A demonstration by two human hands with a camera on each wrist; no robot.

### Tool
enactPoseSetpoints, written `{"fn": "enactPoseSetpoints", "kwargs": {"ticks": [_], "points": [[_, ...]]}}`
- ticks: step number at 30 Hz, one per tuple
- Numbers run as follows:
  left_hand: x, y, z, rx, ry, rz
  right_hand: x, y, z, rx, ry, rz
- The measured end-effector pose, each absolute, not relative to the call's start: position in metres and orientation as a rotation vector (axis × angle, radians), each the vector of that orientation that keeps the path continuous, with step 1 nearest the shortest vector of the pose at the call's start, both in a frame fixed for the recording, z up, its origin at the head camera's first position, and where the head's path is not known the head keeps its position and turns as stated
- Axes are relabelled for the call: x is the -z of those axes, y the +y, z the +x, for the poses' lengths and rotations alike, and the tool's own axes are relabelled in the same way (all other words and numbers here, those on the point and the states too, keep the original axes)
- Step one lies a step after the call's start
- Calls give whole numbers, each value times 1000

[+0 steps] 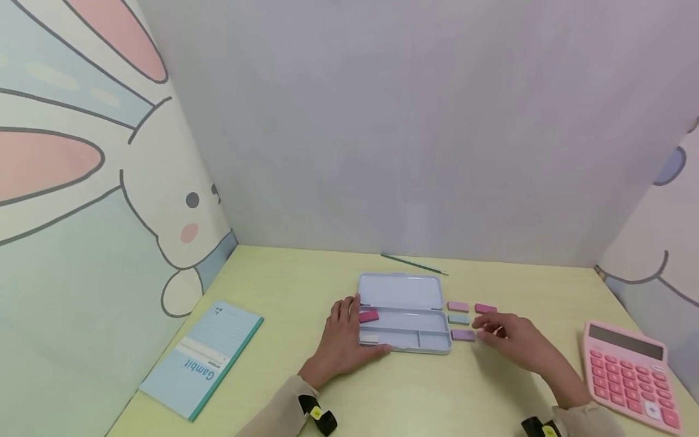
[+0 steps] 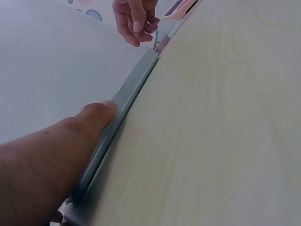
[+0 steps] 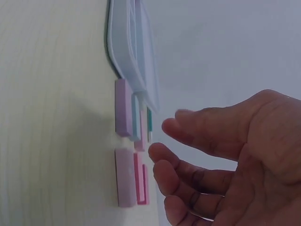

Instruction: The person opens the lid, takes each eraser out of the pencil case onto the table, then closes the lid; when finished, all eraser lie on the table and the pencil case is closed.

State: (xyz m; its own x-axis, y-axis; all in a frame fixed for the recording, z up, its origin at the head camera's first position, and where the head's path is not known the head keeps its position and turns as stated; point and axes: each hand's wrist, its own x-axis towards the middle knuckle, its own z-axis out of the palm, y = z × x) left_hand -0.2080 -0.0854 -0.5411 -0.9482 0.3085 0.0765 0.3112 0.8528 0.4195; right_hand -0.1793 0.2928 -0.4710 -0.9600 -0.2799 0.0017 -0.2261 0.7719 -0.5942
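An open pale blue pencil case point(image 1: 401, 291) lies on the table, its lid folded back. My left hand point(image 1: 343, 340) holds its left end, with the thumb point(image 2: 101, 115) against the front edge. A magenta eraser point(image 1: 369, 316) lies in the long compartment; a whitish block point(image 1: 368, 339) is in the front left one. My right hand point(image 1: 510, 340) hovers with loosely bent fingers, holding nothing. Nearby are a purple eraser point(image 1: 463, 335), a blue eraser point(image 1: 458, 319), a pink eraser point(image 1: 457, 306) and a darker pink eraser point(image 1: 485, 308). A pale lilac block point(image 3: 125, 176) shows below the fingers in the right wrist view.
Behind the case lies a thin dark green pencil point(image 1: 413, 264). A light blue notebook point(image 1: 202, 358) is at the left, and a pink calculator point(image 1: 628, 370) at the right beside my forearm. Grey and rabbit-printed panels point(image 1: 415, 133) enclose the table.
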Motion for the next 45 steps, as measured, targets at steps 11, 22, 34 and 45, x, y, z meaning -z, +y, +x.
{"fn": "enactPoseSetpoints", "kwargs": {"ticks": [11, 22, 34, 45], "points": [[539, -85, -208, 664, -3023, -508, 466, 225, -197, 1000, 2799, -582], [540, -85, -209, 647, -3019, -510, 476, 166, -225, 950, 2743, -784], [538, -86, -209, 688, -2980, -529, 474, 116, -245, 807, 2661, -816], [541, -87, -209, 700, -2988, -533, 481, 101, -252, 822, 2703, -737]]}}
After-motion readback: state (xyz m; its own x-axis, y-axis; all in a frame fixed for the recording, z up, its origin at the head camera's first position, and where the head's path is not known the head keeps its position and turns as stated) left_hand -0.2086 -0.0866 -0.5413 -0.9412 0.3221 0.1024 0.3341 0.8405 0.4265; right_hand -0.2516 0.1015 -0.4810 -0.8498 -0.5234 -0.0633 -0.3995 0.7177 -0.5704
